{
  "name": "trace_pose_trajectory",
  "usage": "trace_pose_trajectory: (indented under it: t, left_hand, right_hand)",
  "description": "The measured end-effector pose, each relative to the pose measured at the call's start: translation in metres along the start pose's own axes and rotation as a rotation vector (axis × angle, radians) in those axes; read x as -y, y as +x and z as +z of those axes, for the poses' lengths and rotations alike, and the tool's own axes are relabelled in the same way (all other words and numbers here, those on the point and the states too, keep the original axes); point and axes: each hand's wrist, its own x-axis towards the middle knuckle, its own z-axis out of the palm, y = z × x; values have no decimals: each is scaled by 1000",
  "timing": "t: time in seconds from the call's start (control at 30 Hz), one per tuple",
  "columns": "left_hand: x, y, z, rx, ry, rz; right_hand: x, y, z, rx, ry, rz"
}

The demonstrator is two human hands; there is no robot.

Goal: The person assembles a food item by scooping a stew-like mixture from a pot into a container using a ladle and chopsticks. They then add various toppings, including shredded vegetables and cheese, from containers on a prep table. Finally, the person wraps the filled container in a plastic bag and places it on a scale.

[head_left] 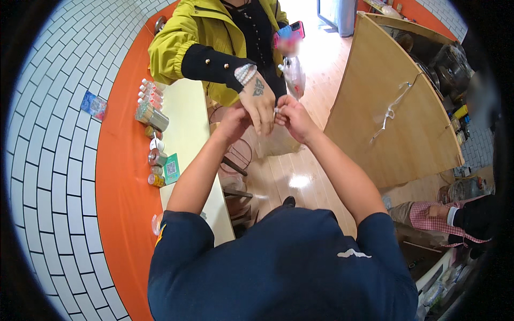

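Note:
A clear plastic bag [276, 142] hangs low between my two hands, with something pale inside that I cannot make out. My right hand [296, 121] is closed, pinching a white twist of the bag between thumb and fingers. On the other side, my left hand [233, 124] is curled near the bag's top, its fingertips hidden behind another person's hand [259, 105]. That hand, with a dark tattoo on its back, reaches down over the bag between mine. The person's other hand is by a pink phone [296, 29], with a whitish plastic bag [294, 77] hanging below.
A narrow pale counter [186, 107] runs along the left wall, bearing small bottles [151, 92], jars [156, 180] and a green code card [171, 168]. Stools [235, 192] stand beneath it. A wooden partition [393, 107] rises at right; another person in a checked apron [428, 216] is lower right.

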Motion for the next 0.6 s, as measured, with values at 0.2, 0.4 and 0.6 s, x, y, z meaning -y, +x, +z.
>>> trace_pose_trajectory:
  t: [0.2,0.4,0.6]
  left_hand:
    - [1,31,-35,-103,257,194]
    - [-13,37,-4,-149,491,405]
    - [114,-7,-6,-377,432,148]
  right_hand:
    - [2,34,-8,-30,-431,-162]
    - [48,25,-21,-389,-1086,-787]
    - [24,-168,-82,-449,-1310,-456]
